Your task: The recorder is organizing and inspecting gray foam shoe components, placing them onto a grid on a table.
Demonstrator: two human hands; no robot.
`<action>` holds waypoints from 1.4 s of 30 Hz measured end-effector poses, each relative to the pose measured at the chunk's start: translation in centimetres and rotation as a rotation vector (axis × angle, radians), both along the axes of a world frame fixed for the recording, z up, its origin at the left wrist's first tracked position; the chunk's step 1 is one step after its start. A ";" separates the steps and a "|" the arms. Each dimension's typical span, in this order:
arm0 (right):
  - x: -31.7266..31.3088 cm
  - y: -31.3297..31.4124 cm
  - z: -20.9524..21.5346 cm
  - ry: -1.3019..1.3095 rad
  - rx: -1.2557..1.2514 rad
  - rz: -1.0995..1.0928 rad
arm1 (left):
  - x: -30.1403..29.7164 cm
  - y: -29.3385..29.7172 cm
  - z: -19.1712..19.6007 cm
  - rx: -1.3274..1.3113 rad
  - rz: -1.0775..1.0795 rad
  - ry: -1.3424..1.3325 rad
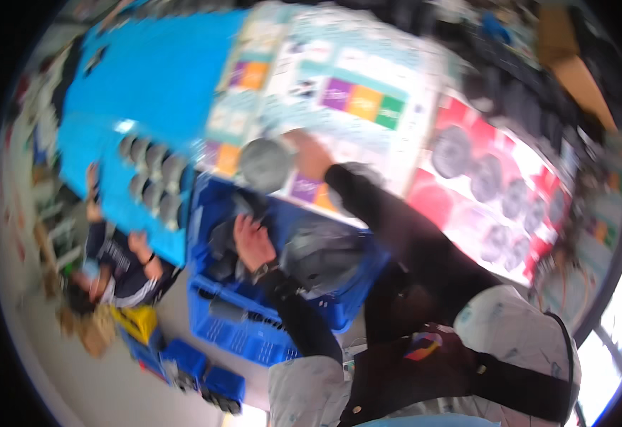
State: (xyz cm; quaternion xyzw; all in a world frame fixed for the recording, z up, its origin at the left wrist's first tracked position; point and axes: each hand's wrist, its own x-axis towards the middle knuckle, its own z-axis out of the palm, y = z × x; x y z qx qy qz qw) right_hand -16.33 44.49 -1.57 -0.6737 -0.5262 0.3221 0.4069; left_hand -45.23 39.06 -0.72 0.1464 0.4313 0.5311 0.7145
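Observation:
My right hand [309,154] reaches over the printed board on the table and grips a round grey disc-like part [264,166] by its right edge. Motion blur hides the exact hold of the fingers. Another round grey part [339,201] lies partly hidden under my right forearm. Fingers apart, my left hand [254,243] is over the blue crate [196,274] and holds nothing that I can see. Dark grey parts in clear wrapping [323,257] fill the crate beside that hand.
On the blue table mat [161,64] at the left stand several round parts [156,158]. A co-worker [122,263] is beside it. More grey discs [485,178] sit on a red and white sheet at the right. Small blue bins [183,356] stand lower left; a cardboard box [574,67] is far right.

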 end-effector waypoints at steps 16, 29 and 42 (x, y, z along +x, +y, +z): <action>17.4 -61.7 9.1 0.385 -0.813 -0.369 | 33.5 -25.9 -0.1 0.697 -1.226 0.761; 26.1 -76.5 8.3 0.058 -0.451 -0.995 | 45.6 -45.1 -0.7 1.253 -1.198 1.586; 33.0 -70.3 3.7 -0.526 -0.396 -0.646 | 46.4 -46.9 -0.3 1.093 -1.214 1.675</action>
